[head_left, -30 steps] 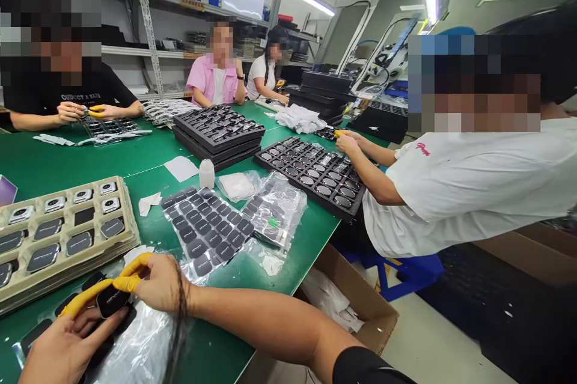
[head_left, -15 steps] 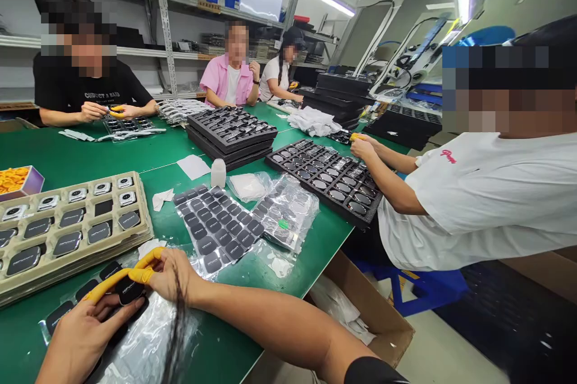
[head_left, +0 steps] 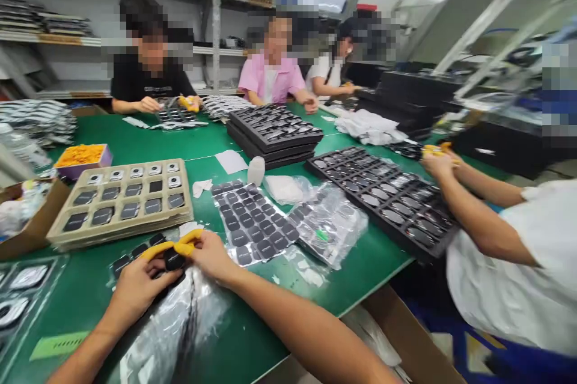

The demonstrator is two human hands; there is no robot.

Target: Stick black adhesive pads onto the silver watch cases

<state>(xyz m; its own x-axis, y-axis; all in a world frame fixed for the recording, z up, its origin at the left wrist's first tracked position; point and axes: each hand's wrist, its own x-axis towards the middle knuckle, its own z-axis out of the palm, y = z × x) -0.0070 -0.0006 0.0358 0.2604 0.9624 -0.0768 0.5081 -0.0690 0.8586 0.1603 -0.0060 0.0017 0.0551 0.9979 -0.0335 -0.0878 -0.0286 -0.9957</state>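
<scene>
Black and rounded-square, the small piece [head_left: 174,260] sits between both hands over crumpled clear plastic [head_left: 155,336] on the bench [head_left: 256,327], its face tilted toward the camera; fingers and blur mask its outline, so its long axis cannot be told. The left hand [head_left: 137,282] grips it between thumb and yellow-covered finger; the right hand [head_left: 211,256] pinches its upper right corner. Both forearms leave at the bottom edge.

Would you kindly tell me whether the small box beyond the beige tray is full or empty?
The small box looks full: orange pieces are heaped up to its rim, though their depth is hidden.
</scene>
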